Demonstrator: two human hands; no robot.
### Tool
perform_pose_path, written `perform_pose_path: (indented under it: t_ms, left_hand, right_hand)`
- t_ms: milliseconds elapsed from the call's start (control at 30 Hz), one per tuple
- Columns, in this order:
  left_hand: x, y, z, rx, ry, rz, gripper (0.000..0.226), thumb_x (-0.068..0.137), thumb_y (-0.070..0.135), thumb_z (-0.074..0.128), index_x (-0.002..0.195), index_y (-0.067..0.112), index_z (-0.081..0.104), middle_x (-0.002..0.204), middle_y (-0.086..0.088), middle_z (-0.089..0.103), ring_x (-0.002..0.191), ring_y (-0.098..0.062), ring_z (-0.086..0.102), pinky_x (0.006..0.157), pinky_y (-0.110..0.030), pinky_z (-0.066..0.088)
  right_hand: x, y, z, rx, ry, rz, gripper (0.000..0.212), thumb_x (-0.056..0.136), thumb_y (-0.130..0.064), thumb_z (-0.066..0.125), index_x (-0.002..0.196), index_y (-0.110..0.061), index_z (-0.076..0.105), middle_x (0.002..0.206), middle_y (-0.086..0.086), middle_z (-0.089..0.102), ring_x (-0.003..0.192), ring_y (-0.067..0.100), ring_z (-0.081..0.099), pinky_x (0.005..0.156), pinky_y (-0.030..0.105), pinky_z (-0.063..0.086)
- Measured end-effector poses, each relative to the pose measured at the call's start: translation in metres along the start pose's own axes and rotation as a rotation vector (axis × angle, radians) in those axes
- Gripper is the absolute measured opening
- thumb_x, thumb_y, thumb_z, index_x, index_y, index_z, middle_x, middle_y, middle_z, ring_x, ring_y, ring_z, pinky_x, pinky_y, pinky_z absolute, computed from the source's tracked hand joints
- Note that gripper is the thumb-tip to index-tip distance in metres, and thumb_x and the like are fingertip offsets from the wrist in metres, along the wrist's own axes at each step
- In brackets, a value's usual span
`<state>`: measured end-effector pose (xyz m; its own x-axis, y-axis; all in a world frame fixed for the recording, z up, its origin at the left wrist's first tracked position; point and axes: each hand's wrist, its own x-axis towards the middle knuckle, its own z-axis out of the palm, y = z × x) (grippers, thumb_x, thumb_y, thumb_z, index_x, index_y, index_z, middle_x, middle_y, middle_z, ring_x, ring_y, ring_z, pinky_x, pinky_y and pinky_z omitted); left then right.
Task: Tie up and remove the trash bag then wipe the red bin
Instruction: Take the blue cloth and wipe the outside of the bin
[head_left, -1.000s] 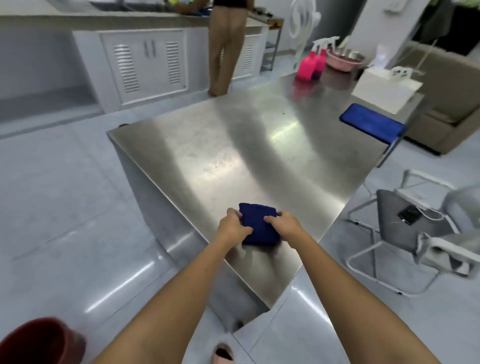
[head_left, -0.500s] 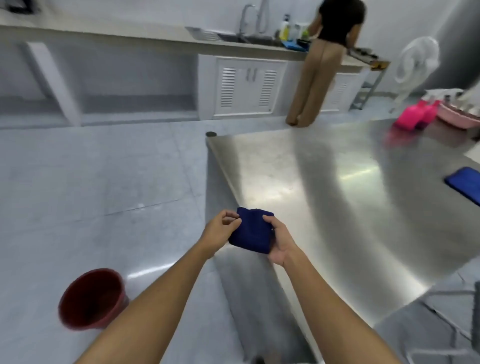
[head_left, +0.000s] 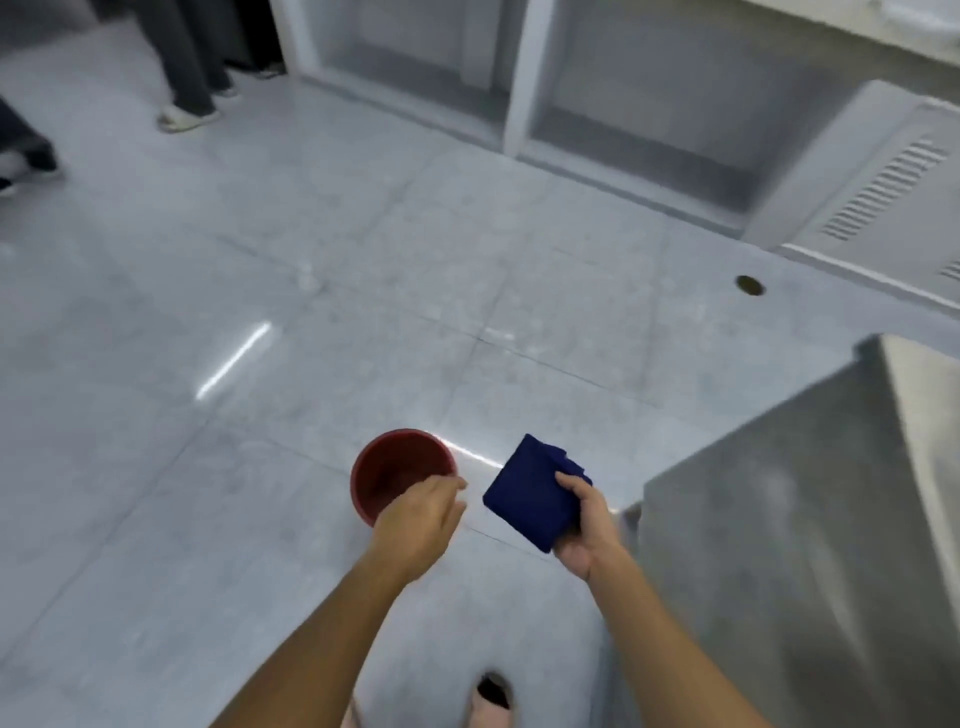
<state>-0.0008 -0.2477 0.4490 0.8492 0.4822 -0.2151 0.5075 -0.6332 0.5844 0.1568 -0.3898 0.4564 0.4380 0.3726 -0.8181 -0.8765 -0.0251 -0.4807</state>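
Observation:
The red bin (head_left: 395, 467) stands upright on the grey tiled floor, with no bag visible inside it. My left hand (head_left: 418, 519) hovers over its near rim, fingers loosely apart, holding nothing. My right hand (head_left: 584, 525) grips a folded dark blue cloth (head_left: 530, 493) just to the right of the bin, above the floor. No trash bag is in sight.
The corner of a steel table (head_left: 800, 519) rises close on the right. White cabinets (head_left: 649, 104) line the far wall. Other people's legs and sandals (head_left: 189, 117) stand at the top left. My own foot (head_left: 491, 699) shows at the bottom.
My view swung left and down, away from the table toward the floor. My left hand let go of the cloth and moved over the bin; the right hand carried the cloth off the table.

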Motion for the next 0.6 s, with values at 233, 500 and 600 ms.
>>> perform_pose_path:
  t_ms: [233,500,600]
  left_hand:
    - [0.068,-0.238,0.183,0.708,-0.169,0.421,0.075,0.045,0.066,0.077,0.114,0.039,0.067,0.119,0.008,0.068,0.107,-0.011,0.066,0.084,-0.037,0.057]
    - [0.146,-0.365,0.281,0.892,0.013,0.880,0.060,0.089,0.009,0.043,0.146,0.015,0.027,0.151,-0.003,0.035,0.129,-0.024,0.049,0.076,-0.030,0.057]
    - [0.165,-0.359,0.272,0.876,0.046,0.952,0.062,0.086,-0.003,0.041,0.145,0.013,0.028,0.152,-0.004,0.029,0.133,-0.022,0.044,0.049,-0.022,0.051]
  right_hand:
    - [0.289,0.073,-0.040,-0.040,0.021,-0.185,0.016,0.086,-0.020,0.061,0.102,-0.016,0.063,0.096,0.006,0.073,0.087,0.023,0.067,0.067,0.035,0.054]
    - [0.518,0.129,-0.061,-0.096,-0.066,-0.287,0.027,0.083,-0.020,0.058,0.110,-0.019,0.058,0.109,0.005,0.065,0.083,0.020,0.062,0.057,0.026,0.049]
    - [0.552,0.135,-0.045,-0.134,-0.134,-0.315,0.033,0.084,-0.023,0.053,0.117,-0.021,0.056,0.121,0.005,0.062,0.084,0.019,0.060,0.058,0.026,0.047]
